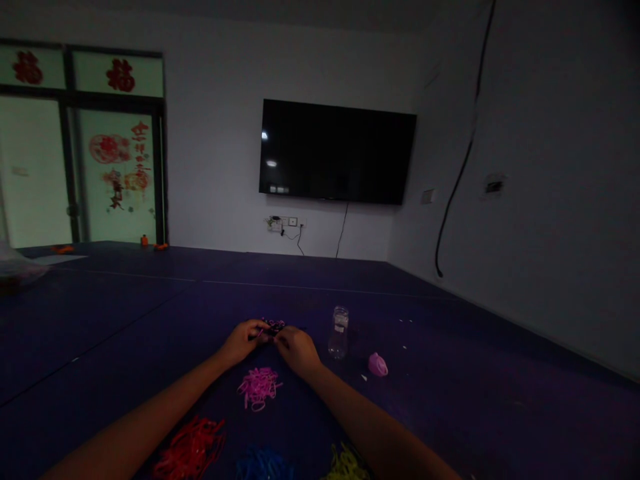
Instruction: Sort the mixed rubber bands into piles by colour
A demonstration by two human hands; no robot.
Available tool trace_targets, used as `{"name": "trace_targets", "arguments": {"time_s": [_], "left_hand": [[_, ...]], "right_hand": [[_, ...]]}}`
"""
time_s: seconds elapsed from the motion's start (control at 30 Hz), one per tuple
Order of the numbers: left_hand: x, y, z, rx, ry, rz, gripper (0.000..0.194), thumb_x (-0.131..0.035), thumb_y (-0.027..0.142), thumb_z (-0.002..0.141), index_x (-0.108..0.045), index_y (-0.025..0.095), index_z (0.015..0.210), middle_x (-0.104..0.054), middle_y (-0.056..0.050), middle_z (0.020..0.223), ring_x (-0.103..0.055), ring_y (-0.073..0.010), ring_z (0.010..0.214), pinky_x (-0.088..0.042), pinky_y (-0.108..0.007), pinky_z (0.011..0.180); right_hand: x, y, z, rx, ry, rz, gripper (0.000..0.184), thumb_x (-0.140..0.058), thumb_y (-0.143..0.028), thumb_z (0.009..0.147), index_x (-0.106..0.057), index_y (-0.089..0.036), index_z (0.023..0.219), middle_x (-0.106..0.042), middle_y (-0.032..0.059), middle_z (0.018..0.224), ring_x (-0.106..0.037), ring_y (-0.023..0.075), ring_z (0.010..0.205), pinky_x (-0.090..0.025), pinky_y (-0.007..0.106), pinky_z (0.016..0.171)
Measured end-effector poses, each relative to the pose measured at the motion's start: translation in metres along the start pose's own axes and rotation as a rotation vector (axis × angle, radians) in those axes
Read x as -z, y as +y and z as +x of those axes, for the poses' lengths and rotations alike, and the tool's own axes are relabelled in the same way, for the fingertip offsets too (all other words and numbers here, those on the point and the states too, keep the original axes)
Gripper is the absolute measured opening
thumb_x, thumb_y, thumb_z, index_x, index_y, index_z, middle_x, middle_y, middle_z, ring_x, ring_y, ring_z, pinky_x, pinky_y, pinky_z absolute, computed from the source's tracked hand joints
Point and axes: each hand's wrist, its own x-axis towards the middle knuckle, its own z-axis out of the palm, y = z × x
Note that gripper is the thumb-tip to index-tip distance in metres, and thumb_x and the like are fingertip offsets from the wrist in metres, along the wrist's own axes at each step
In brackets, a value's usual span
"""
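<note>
My left hand and my right hand nearly meet over the dark purple surface. A pink loop, seemingly a rubber band, shows between the closed left fingertips. My right fingers are pinched together low beside them, and what they hold is too small and dim to name. Just beyond the fingertips lies a dark pile with pink bits, partly hidden by the hands. A pink heap of rubber bands lies between my forearms. To the right of my right hand stands a clear bottle without its lid.
A pink cap lies right of the bottle, with small white scraps around. Nearer me are red bands, blue bands and yellow-green bands. A television hangs on the far wall; a cable runs down at right.
</note>
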Motion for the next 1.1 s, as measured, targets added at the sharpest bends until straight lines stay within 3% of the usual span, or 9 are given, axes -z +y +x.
{"name": "trace_targets", "arguments": {"time_s": [0.3, 0.6, 0.8, 1.1], "left_hand": [[-0.005, 0.016, -0.005, -0.073, -0.067, 0.033, 0.053, -0.066, 0.034, 0.074, -0.055, 0.016, 0.122, -0.061, -0.012, 0.12, -0.062, -0.0236, 0.096, -0.048, -0.035, 0.083], [-0.007, 0.014, -0.006, -0.093, -0.112, 0.082, 0.05, -0.063, 0.028, 0.075, -0.055, 0.014, 0.122, -0.065, -0.01, 0.113, -0.064, -0.0219, 0.09, -0.049, -0.034, 0.081], [-0.006, 0.014, -0.008, -0.128, -0.145, 0.154, 0.05, -0.061, 0.035, 0.078, -0.054, 0.015, 0.123, -0.069, -0.008, 0.102, -0.063, -0.0209, 0.087, -0.048, -0.032, 0.081], [-0.004, 0.014, -0.005, -0.13, -0.104, 0.092, 0.047, -0.061, 0.038, 0.078, -0.059, 0.015, 0.118, -0.064, -0.012, 0.115, -0.063, -0.0235, 0.093, -0.048, -0.034, 0.084]], "right_hand": [[0.002, -0.002, -0.003, 0.105, 0.003, 0.039, 0.02, -0.047, -0.022, 0.087, -0.066, -0.023, 0.092, -0.067, 0.0018, 0.093, -0.06, 0.0134, 0.086, -0.041, 0.021, 0.073], [0.003, -0.002, -0.003, 0.158, -0.027, -0.026, 0.021, -0.046, -0.021, 0.087, -0.066, -0.023, 0.093, -0.067, 0.0018, 0.098, -0.061, 0.0143, 0.091, -0.042, 0.022, 0.076], [0.006, -0.006, -0.004, 0.241, -0.084, -0.188, 0.024, -0.042, -0.02, 0.089, -0.066, -0.019, 0.093, -0.068, 0.0053, 0.096, -0.062, 0.0165, 0.089, -0.044, 0.024, 0.074], [0.005, -0.007, -0.005, 0.218, -0.047, -0.281, 0.024, -0.041, -0.016, 0.087, -0.065, -0.018, 0.091, -0.068, 0.0067, 0.092, -0.063, 0.0163, 0.083, -0.045, 0.023, 0.07]]}}
